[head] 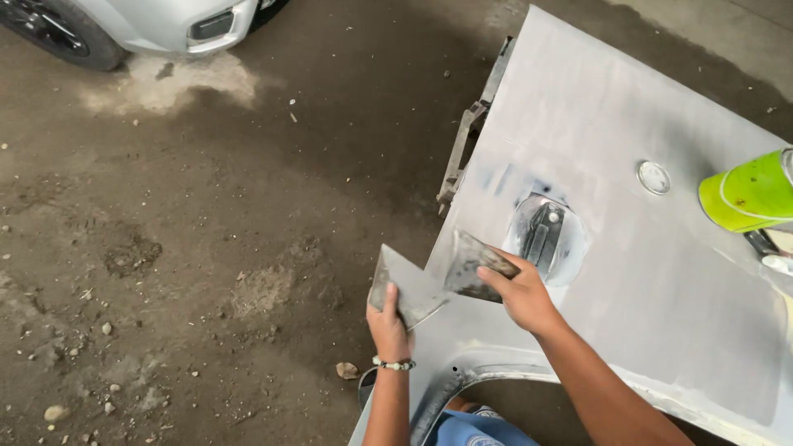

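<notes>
A rough brown dirt-and-concrete floor (206, 215), strewn with small stones and pale dust patches, fills the left half of the head view. The right half is taken up by a large grey primed sheet-metal car body panel (628, 272), laid at a slant, with a curved wheel-arch cut-out seen along its lower edge. A bare grey metal bracket (467, 140) is fixed along the panel's left edge. At the upper left, the corner of a silver car (165, 21) with a black tyre is seen, well apart from the panel.

Near the middle of the panel, a sanded, shiny round recess with a dark fitting inside (545, 235) is shown, ringed by smudges of darker filler. At the right edge of the view a lime-green round can (747, 198) rests on the panel, and a small round metal cap (653, 177) lies between the can and the recess.

A flat grey filler-smeared mixing board (409, 285) is gripped at its lower corner by the left hand (388, 330), thumb on top; it is held just off the panel's left edge, above the floor. A beaded bracelet (394, 363) is worn on that wrist. A wide, thin metal spreader blade coated in grey putty (475, 264) is pinched by the right hand (524, 297), fingers closed along its back; its lower left corner is overlapped by the board, and it is held over the panel just left of the recess. A fold of blue fabric (471, 428) is seen below, between the forearms.
</notes>
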